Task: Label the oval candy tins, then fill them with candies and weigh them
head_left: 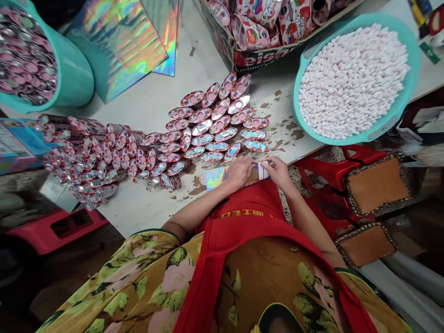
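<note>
At the table's front edge, my left hand (240,171) lies with curled fingers over a small shiny packet (254,174) with a white band (263,170) at its right end. My right hand (277,170) pinches that banded end. Left of my left hand shows a piece of rainbow-shiny film (215,177); whether it joins the packet is hidden. Just beyond my hands stand rows of small red-and-pink printed packs (221,124), their oval tops up. Some tops hold a pink round piece; nearer ones look silvery.
Many similar packs (104,152) crowd the left. A teal bucket (74,69) of pink-and-silver pieces and holographic sheets (121,41) are at back left. A carton (239,58) of printed packs stands behind. A teal basin (299,99) of white candies sits right, near red stools (322,169).
</note>
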Demonstrator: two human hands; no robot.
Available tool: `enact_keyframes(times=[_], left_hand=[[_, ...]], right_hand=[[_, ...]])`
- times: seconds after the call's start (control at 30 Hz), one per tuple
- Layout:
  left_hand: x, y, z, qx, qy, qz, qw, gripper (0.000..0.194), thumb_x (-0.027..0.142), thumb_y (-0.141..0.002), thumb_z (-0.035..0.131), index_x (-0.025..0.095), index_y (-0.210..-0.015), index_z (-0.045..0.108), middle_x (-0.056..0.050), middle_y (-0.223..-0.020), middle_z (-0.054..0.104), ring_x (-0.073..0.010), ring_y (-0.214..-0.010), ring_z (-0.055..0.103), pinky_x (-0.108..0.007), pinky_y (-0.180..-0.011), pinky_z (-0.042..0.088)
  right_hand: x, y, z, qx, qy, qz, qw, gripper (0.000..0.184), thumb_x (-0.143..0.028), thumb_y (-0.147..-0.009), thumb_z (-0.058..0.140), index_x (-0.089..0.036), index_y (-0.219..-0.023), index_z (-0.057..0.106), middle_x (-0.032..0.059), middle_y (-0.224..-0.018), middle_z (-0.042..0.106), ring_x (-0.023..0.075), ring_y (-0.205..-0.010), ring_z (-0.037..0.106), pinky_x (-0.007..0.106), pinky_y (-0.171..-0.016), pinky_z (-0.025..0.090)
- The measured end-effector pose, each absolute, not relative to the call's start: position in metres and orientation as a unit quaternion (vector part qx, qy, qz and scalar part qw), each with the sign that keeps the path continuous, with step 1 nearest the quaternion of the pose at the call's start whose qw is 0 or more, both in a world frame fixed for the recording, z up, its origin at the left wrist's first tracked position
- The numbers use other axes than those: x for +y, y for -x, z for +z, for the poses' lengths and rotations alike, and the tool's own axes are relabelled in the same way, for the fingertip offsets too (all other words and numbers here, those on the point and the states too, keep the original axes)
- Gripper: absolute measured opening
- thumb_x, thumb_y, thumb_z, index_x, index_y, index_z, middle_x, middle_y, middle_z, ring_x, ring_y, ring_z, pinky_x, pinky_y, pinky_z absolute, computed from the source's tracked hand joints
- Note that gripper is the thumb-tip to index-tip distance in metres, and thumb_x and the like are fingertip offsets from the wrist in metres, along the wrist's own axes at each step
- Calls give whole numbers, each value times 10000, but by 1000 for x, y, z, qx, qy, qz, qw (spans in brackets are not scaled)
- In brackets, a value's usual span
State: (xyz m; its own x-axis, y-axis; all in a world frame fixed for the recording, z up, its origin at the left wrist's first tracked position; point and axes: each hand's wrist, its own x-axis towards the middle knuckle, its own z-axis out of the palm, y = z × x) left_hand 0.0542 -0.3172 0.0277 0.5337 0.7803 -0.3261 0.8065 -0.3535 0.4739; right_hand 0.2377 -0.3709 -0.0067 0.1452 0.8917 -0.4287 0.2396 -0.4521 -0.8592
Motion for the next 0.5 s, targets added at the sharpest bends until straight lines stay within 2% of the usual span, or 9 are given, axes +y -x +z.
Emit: enact_keyframes(times=[0.13, 0.23, 0.3, 0.4, 0.43, 0.5], left_hand=[[-318, -55, 27, 482, -836, -3, 263, 232, 329, -1012, 535, 212, -1041, 733, -81, -1041, 726, -261, -1011, 594, -403, -872, 411], [-323, -54, 25, 449, -863, 0, 233, 288, 293, -1027, 484, 226, -1200, 704, -103, -1119, 726, -272, -1020, 596, -419, -839, 414], [-330, -51, 24, 413, -880, -6, 235, 318, 256, -1022, 477, 211, -1273, 666, -127, -1239, 705, -281, -1064, 602, -427, -838, 427], [-344, -42, 27, 371, -885, 1, 282, 256, 271, -1010, 517, 198, -1195, 678, -140, -1407, 626, -298, -1199, 581, -454, -919, 452], [-348, -39, 29, 356, -879, 11, 318, 217, 275, -1005, 532, 197, -1136, 687, -138, -1409, 626, -292, -1221, 581, -458, -951, 459], [-353, -34, 36, 341, -840, 42, 421, 143, 255, -991, 554, 199, -1005, 685, -119, -1270, 703, -248, -1153, 632, -426, -964, 491]], right_hand=[[-359, -243, -1, -467, 659, 520, 279, 250, -427, -835, 610, -196, -813, 703, 34, -804, 700, 193, -766, 605, 313, -748, 471], [-356, -241, -1, -451, 674, 526, 257, 252, -412, -823, 591, -184, -778, 687, 27, -752, 697, 180, -715, 584, 302, -713, 451], [-356, -239, -4, -430, 689, 524, 257, 251, -410, -806, 593, -180, -751, 675, 25, -738, 693, 174, -701, 574, 293, -688, 443], [-356, -236, -10, -402, 702, 528, 258, 248, -411, -791, 597, -180, -735, 671, 20, -721, 684, 170, -680, 562, 285, -657, 440], [-356, -235, -11, -395, 709, 527, 252, 242, -405, -790, 597, -181, -738, 674, 20, -719, 682, 173, -680, 563, 289, -659, 446], [-355, -235, -11, -394, 722, 520, 231, 230, -393, -792, 596, -185, -753, 685, 28, -727, 681, 187, -693, 574, 310, -690, 466]])
